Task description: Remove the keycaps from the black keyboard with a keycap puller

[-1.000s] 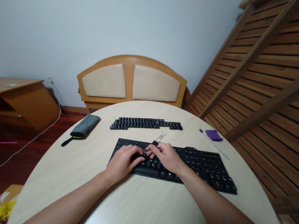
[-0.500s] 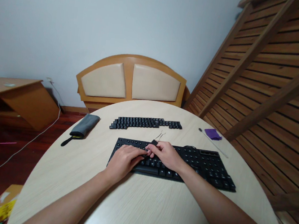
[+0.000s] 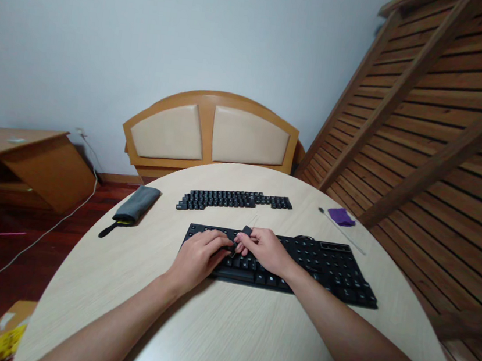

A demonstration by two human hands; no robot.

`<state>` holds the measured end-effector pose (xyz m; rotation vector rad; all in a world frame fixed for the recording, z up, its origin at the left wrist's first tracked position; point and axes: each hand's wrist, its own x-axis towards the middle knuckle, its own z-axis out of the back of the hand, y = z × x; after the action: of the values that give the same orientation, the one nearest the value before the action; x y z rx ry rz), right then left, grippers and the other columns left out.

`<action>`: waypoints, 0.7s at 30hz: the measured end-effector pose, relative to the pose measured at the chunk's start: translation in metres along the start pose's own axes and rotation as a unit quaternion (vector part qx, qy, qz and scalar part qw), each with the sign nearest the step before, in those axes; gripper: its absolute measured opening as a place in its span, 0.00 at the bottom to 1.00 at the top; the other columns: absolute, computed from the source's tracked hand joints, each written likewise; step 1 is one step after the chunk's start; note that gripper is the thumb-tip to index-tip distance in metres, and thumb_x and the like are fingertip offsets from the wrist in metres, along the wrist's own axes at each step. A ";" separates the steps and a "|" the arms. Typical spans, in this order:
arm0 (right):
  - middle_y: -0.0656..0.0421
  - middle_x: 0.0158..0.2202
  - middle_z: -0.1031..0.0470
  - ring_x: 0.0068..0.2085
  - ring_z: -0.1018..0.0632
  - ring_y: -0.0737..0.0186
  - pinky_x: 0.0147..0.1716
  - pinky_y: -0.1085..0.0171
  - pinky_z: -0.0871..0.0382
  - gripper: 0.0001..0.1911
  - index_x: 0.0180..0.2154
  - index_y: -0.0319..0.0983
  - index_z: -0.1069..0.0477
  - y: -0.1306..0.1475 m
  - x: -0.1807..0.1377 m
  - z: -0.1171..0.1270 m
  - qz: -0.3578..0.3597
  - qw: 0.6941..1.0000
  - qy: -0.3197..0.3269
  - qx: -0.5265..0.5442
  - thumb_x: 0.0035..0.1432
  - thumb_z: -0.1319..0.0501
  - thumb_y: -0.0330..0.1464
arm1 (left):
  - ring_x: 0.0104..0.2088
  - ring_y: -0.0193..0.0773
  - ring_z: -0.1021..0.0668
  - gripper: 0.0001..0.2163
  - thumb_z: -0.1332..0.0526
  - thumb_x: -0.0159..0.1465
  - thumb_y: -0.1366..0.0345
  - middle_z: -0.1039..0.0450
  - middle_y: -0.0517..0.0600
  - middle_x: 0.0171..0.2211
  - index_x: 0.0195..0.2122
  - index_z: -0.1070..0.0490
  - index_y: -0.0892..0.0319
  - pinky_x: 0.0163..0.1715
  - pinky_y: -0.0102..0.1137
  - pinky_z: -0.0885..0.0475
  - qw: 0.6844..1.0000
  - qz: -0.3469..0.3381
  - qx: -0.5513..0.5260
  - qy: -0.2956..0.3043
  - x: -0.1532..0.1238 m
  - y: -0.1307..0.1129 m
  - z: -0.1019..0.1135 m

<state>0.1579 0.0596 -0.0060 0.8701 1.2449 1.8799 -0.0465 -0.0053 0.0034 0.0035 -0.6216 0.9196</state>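
A black keyboard [image 3: 335,268] lies across the table in front of me, with many of its keycaps off at the upper left. My right hand [image 3: 265,249] grips a keycap puller [image 3: 247,230] by its dark handle, above the middle of the keyboard. Thin wires stick out from both ends of the puller. At its lower end, the thumb and fingers of my left hand [image 3: 206,252] pinch a small dark piece that looks like a keycap [image 3: 231,249], partly hidden by the fingers. Behind the keyboard, removed keycaps [image 3: 225,198] stand in neat rows.
A grey pouch [image 3: 138,204] with a black strap lies at the left of the round table [image 3: 91,291]. To the right are a thin brush [image 3: 342,230] and a folded purple cloth [image 3: 341,217]. A headboard [image 3: 209,130] stands behind; wooden slats [image 3: 427,127] lean at the right.
The puller has lifted slightly and tilted, its lower wires now showing between my hands. My left fingers have drawn back a little from it. The rows of keycaps look the same.
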 end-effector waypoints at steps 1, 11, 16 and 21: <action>0.54 0.29 0.19 0.28 0.20 0.62 0.31 0.65 0.26 0.23 0.34 0.34 0.24 0.000 0.000 0.000 -0.002 1.000 0.000 -0.001 0.62 0.42 0.49 | 0.43 0.41 0.22 0.08 0.45 0.70 0.65 0.24 0.52 0.43 0.47 0.29 0.55 0.42 0.37 0.26 1.000 0.012 -0.017 -0.014 0.001 0.002 0.002; 0.53 0.30 0.18 0.28 0.20 0.63 0.31 0.65 0.27 0.20 0.34 0.34 0.24 0.005 -0.001 0.000 -0.016 1.000 0.005 -0.006 0.63 0.42 0.46 | 0.41 0.43 0.21 0.08 0.37 0.65 0.62 0.20 0.51 0.40 0.43 0.24 0.56 0.44 0.38 0.27 0.990 0.108 0.007 -0.093 0.047 0.068 0.031; 0.53 0.30 0.18 0.28 0.20 0.63 0.31 0.64 0.27 0.20 0.34 0.34 0.24 0.005 -0.001 0.001 -0.021 1.000 0.007 -0.006 0.63 0.42 0.45 | 0.46 0.44 0.23 0.09 0.39 0.66 0.60 0.21 0.52 0.43 0.44 0.24 0.56 0.50 0.40 0.29 0.993 0.079 0.033 -0.075 0.057 0.116 0.021; 0.53 0.30 0.18 0.28 0.20 0.63 0.31 0.65 0.27 0.21 0.35 0.34 0.23 0.002 0.000 0.001 -0.020 1.000 0.007 -0.003 0.63 0.42 0.45 | 0.49 0.45 0.25 0.08 0.37 0.65 0.61 0.23 0.53 0.46 0.41 0.22 0.56 0.52 0.43 0.31 0.997 0.049 0.031 -0.043 0.046 0.141 -0.002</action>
<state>0.1581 0.0589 -0.0036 0.8235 1.2545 1.8599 -0.1297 0.1164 -0.0104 0.0690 -0.6773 1.0371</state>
